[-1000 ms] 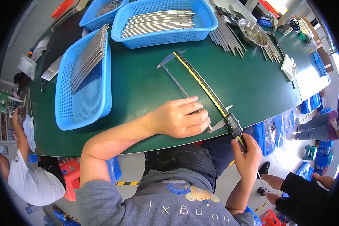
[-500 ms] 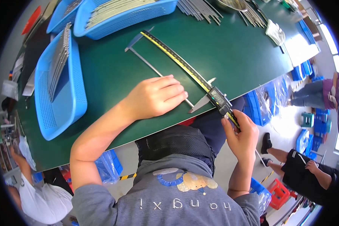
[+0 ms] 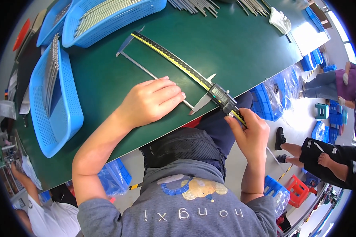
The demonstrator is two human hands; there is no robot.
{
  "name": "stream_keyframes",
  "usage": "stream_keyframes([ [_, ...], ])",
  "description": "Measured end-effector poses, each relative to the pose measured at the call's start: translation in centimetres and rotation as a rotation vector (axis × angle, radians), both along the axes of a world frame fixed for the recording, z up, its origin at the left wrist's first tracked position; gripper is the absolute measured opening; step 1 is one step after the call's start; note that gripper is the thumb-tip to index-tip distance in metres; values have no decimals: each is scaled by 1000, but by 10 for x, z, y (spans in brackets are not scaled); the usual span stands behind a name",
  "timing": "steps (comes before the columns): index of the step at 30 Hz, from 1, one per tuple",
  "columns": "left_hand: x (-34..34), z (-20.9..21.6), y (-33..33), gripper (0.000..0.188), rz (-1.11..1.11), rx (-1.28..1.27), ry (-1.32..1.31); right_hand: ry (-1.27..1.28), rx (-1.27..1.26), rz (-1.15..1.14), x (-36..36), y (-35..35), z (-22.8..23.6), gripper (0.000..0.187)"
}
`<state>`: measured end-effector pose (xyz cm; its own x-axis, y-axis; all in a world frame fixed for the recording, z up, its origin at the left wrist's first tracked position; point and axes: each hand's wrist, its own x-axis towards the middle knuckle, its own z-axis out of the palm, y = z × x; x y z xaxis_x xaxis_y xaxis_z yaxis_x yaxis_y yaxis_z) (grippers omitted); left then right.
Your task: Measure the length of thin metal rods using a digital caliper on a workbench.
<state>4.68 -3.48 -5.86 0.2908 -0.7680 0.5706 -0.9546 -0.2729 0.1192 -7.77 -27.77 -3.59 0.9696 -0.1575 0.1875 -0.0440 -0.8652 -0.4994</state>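
Observation:
A long digital caliper [image 3: 174, 59] lies slantwise over the green table, its display end toward me at the near edge. My right hand [image 3: 252, 132] is closed around the end of its beam, beside the display. Between the caliper's jaws runs a thin metal rod [image 3: 140, 66], its far end at the far jaw and its near end by the sliding jaw. Over the rod's middle rests my left hand [image 3: 150, 100], fingers together and curled down on it. That hand hides part of the rod.
Blue plastic baskets [image 3: 76, 118] with metal rods stand at the left and far left of the green table [image 3: 106, 91]. More loose rods [image 3: 195, 6] and a white glove [image 3: 280, 20] lie at the far side. Other people [image 3: 328, 162] are right and lower left.
The whole view has shifted a little, so the table, baskets and caliper sit further left in the picture. Both hands keep their hold, with the rod still between the jaws.

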Motion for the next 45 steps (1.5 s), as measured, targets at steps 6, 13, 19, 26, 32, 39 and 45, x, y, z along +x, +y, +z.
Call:
stream_keyframes([
  [6,5,3,2,19,-14,5,21,21,-34,-15,3,3,5,30],
  [13,4,6,3,30,54,-31,122,23,-57,4,2,1,1,33],
  [19,6,5,3,31,76,-47,151,23,-48,23,3,0,-2,37],
  [26,8,5,2,29,76,-48,158,12,-46,17,3,1,-4,36],
  [32,4,0,4,15,53,-2,115,-4,-47,-12,3,4,-3,31],
  [39,-2,-7,0,22,44,2,144,30,5,0,-4,0,-1,26],
  [45,0,-10,1,22,18,-22,162,24,1,10,-4,-2,-5,27],
])
